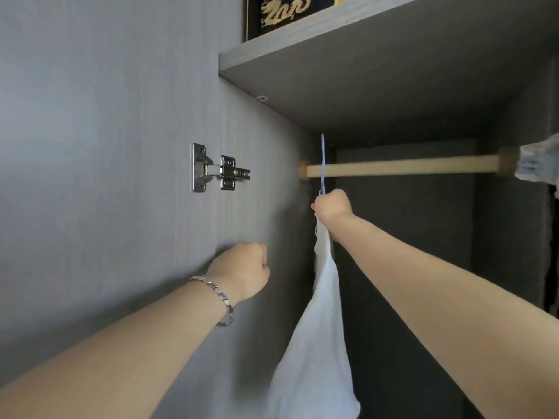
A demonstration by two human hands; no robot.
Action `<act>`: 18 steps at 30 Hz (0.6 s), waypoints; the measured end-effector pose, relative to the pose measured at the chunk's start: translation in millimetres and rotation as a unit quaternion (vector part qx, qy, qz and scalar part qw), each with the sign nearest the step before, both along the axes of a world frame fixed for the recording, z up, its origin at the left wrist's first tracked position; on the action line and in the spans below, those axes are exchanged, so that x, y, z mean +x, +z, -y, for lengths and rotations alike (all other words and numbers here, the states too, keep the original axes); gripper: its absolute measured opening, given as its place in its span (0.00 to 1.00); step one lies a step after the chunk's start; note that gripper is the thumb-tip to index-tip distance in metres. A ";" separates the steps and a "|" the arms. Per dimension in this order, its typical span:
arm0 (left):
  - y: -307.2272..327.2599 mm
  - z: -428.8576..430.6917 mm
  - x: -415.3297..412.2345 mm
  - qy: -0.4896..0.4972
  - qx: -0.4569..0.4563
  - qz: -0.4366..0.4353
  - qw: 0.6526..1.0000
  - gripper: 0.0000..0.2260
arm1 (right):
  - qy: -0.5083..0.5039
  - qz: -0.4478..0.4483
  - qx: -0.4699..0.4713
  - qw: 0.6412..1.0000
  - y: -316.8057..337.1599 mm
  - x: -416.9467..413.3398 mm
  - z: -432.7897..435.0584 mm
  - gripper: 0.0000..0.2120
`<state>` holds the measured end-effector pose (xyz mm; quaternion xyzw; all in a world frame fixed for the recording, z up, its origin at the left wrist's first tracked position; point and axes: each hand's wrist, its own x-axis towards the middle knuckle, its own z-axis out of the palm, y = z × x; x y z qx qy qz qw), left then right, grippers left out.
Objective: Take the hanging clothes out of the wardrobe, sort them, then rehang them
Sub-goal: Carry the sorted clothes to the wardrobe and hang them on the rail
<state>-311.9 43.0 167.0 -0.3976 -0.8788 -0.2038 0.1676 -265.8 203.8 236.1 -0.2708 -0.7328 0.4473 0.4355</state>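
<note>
The right hand [332, 207] is closed tight around the neck of a blue hanger [322, 158], whose thin hook crosses the left end of the wooden rail [402, 166]; whether it rests on the rail cannot be told. A white garment [320, 343] hangs below that fist. The left hand [242, 269], wearing a metal bracelet [216, 293], is curled into a fist holding nothing, in front of the grey side panel [121, 146] below 1 steel hinge [216, 169]. A shelf [378, 71] sits close above the rail, carrying a dark box with a gold dragon [284, 13]. Pale denim [535, 161] covers the rail's right end.
</note>
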 end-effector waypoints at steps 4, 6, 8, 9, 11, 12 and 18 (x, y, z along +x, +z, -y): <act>9.6 -8.5 -11.6 0.003 0.003 -0.007 1.000 0.07 | -0.032 0.056 0.035 0.997 -5.7 -33.5 -20.9 0.17; 10.7 -10.5 -15.4 0.001 0.018 -0.014 1.000 0.08 | -0.025 0.109 0.049 0.993 -20.2 -41.9 -21.8 0.18; 11.4 -11.9 -17.3 0.000 0.035 -0.029 0.999 0.07 | -0.003 0.128 0.056 0.990 -32.3 -50.5 -18.8 0.17; 11.1 -12.1 -17.7 0.002 0.041 -0.033 0.999 0.07 | 0.007 0.131 0.063 0.989 -36.8 -57.0 -17.6 0.17; 10.3 -12.2 -17.4 0.004 0.049 -0.039 0.998 0.07 | 0.012 0.161 0.102 0.982 -32.8 -61.5 -8.3 0.17; 10.0 -12.2 -17.1 0.003 0.054 -0.043 0.998 0.07 | 0.007 0.177 0.140 0.974 -34.2 -63.7 -8.6 0.17; 6.3 -11.7 -15.2 -0.009 0.065 -0.069 0.996 0.10 | 0.040 0.165 0.136 0.976 -44.8 -62.5 -18.4 0.20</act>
